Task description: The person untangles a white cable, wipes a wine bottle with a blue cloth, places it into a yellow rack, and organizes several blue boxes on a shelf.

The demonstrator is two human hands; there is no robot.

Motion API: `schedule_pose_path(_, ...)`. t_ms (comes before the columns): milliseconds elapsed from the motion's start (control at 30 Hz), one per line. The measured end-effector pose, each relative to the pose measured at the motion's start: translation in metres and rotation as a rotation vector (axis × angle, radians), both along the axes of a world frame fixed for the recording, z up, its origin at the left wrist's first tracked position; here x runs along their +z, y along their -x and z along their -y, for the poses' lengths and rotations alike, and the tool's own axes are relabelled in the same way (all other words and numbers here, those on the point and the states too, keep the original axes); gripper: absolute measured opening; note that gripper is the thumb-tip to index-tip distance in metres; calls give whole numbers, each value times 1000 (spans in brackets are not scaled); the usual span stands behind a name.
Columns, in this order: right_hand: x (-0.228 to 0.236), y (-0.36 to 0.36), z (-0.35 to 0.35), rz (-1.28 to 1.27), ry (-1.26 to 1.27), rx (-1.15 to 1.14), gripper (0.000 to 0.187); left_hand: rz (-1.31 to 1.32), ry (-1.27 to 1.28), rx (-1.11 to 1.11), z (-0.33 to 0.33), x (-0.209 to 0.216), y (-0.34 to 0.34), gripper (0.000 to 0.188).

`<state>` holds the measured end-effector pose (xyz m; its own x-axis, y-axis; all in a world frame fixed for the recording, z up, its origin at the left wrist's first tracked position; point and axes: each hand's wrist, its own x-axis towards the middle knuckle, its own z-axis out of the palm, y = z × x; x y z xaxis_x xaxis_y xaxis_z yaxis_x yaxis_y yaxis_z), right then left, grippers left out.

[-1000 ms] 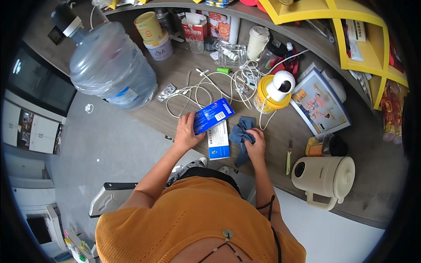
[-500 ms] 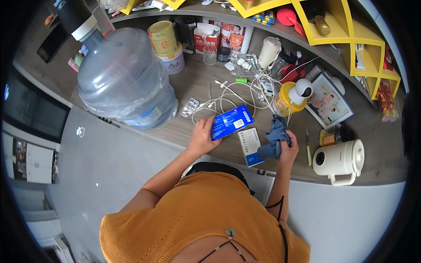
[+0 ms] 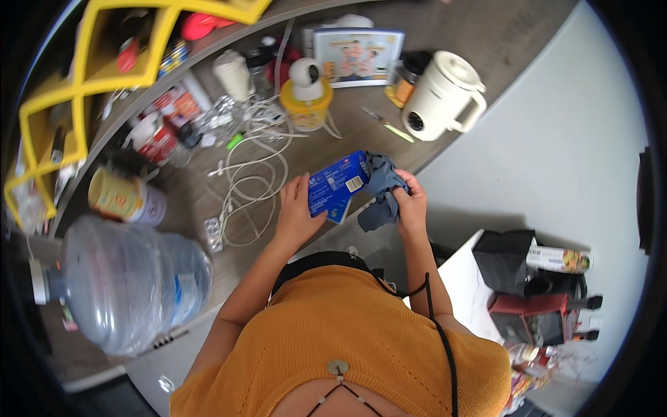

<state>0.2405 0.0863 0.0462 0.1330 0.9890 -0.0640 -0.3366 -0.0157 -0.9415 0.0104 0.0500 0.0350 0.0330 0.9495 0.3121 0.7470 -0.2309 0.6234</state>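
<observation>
My left hand [image 3: 297,214] is closed around the near end of a blue cardboard box [image 3: 332,182] with a white label, tilted above the front edge of the desk. A crumpled grey-blue cloth [image 3: 379,201] is gripped in my right hand [image 3: 411,203]. Its upper part lies against the right end of the box; whether they press together I cannot tell. Beneath the blue box a second, white-and-blue box [image 3: 339,210] shows only in part. To the left are tangled white cables [image 3: 243,184] and a silver blister pack [image 3: 213,235].
A large clear water bottle [image 3: 125,278] lies at the left. Farther back stand a white camera on a yellow tub [image 3: 306,115], a framed photo [image 3: 358,59] and a cream kettle [image 3: 441,97]. A knife [image 3: 392,128] lies near the kettle. Yellow shelving [image 3: 83,87] rises at the back left.
My view has swung to the right, so the desk appears turned and a white table shows at the right. The cloth has come up against the blue box, which now covers much of the second box.
</observation>
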Motion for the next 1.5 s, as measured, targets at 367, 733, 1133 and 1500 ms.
schedule_pose_path(367,-23,-128,37,47,135,-409,25,-94,134,-512,-61,-33,-142,79)
schedule_pose_path(733,-52,-158,164,-36,226,-1048,26,-199,329,-1044,-34,-69,-243,86)
schedule_pose_path(1133,-85,-65,356,-121,430,-1549,26,-318,575,-1538,95,-112,-288,75)
schedule_pose_path(1500,-78,-68,356,1,424,-1555,27,-261,576,-1615,87,-108,-268,68)
